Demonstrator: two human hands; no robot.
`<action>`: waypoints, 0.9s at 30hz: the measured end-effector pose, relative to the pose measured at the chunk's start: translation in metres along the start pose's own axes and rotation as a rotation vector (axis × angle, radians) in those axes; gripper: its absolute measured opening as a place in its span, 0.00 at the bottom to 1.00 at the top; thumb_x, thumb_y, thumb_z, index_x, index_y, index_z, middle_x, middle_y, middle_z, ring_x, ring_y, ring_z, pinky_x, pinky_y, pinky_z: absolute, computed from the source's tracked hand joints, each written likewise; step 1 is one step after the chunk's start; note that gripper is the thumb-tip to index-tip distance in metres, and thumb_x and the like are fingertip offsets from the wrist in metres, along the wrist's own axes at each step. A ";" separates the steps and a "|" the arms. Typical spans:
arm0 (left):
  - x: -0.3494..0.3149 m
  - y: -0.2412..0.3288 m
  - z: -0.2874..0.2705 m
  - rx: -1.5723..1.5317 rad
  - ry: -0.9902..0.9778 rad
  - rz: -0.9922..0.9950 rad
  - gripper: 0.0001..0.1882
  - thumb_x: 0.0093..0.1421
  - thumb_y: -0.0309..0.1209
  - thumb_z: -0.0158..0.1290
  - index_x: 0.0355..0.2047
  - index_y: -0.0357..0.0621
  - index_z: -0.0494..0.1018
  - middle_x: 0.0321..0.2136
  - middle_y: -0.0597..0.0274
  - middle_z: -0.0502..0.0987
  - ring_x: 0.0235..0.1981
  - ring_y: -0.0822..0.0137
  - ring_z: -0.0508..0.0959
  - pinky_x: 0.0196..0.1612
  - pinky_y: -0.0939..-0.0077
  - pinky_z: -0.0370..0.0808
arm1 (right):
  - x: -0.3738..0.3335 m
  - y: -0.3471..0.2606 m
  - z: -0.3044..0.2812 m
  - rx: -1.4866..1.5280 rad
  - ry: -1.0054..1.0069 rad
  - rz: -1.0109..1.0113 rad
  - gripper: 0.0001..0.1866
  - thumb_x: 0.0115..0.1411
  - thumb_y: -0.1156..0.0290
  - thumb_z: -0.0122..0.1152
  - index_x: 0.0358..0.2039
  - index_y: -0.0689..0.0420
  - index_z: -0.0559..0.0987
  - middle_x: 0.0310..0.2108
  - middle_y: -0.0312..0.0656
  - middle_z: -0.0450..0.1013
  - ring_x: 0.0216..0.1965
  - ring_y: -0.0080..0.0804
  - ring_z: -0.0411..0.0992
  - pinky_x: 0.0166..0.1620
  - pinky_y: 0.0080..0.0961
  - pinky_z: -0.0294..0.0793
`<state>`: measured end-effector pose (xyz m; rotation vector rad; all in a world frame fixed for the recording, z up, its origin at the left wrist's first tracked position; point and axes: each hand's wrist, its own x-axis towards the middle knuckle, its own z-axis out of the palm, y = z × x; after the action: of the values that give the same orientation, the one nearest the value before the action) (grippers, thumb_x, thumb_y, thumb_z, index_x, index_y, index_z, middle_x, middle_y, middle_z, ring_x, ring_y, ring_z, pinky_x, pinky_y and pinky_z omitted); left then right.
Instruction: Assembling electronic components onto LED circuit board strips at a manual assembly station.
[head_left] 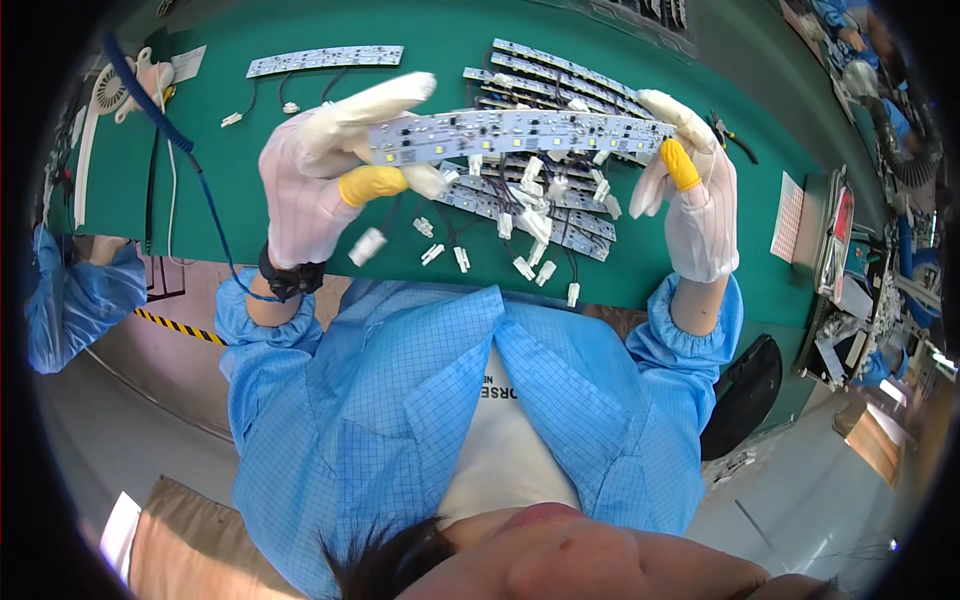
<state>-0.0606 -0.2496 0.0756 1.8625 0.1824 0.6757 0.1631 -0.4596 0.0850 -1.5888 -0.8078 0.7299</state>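
Between my two gloved hands a white LED circuit board strip (520, 132) is held up level above the table, small parts and yellowish LEDs on its face. My left hand (335, 165) grips its left end, thumb in a yellow finger cot; a white connector (368, 246) dangles on a wire below. The right end sits between the fingers of my right hand (692, 180), also with a yellow cot. Behind and below the strip lies a pile of similar LED strips (580, 232) with wires and white connectors (538, 225), partly hidden by the held one.
Another LED strip (325, 61) lies apart at the far left. A small white fan (112, 92) stands near a blue coiled cord (150, 105). Pliers (735, 138) and a printed sheet (788, 215) are on the green table (420, 30) at right. A co-worker's blue sleeve (85, 300) shows at left.
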 end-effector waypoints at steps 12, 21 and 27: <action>0.005 -0.025 -0.008 0.717 0.159 -0.006 0.08 0.62 0.31 0.52 0.40 0.43 0.75 0.31 0.61 0.80 0.30 0.64 0.79 0.35 0.73 0.72 | -0.013 0.003 -0.007 0.119 0.006 0.021 0.43 0.52 0.37 0.59 0.49 0.70 0.69 0.23 0.43 0.75 0.16 0.24 0.71 0.19 0.14 0.68; -0.002 -0.018 -0.012 0.165 0.097 -0.245 0.19 0.67 0.38 0.42 0.47 0.35 0.74 0.28 0.57 0.82 0.30 0.74 0.81 0.37 0.82 0.74 | -0.005 0.024 -0.015 0.209 -0.100 0.051 0.27 0.62 0.50 0.54 0.42 0.66 0.73 0.19 0.39 0.72 0.15 0.20 0.68 0.17 0.13 0.65; 0.007 -0.014 0.016 -0.543 0.091 -0.258 0.37 0.62 0.59 0.43 0.54 0.36 0.68 0.27 0.58 0.81 0.34 0.73 0.78 0.42 0.80 0.73 | -0.010 0.007 0.005 0.264 0.032 0.000 0.29 0.59 0.54 0.60 0.51 0.68 0.70 0.25 0.42 0.74 0.15 0.19 0.67 0.16 0.10 0.60</action>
<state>-0.0439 -0.2545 0.0616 1.2639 0.2637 0.5616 0.1541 -0.4652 0.0771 -1.3596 -0.6584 0.7752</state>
